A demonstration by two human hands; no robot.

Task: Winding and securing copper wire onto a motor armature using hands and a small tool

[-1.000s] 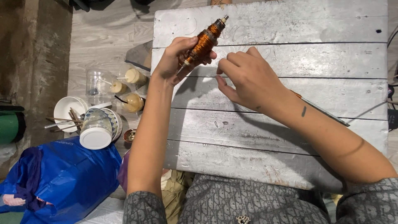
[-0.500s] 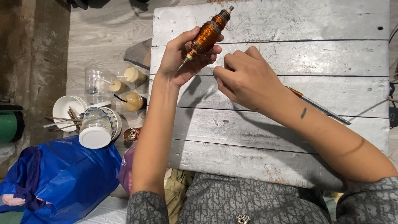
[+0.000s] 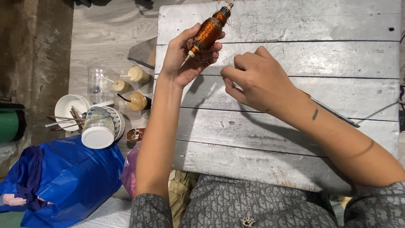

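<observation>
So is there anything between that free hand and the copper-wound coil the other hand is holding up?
Nothing visible does. The left hand grips the copper-wound coil above the grey wooden board. The right hand sits just to its right, fingers pinched, with only bare board showing in the gap between them.

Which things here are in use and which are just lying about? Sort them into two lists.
In use: copper-wound coil, left hand, right hand, wooden board.

Lying about: blue bag, white bowl, small jars, green container.
</observation>
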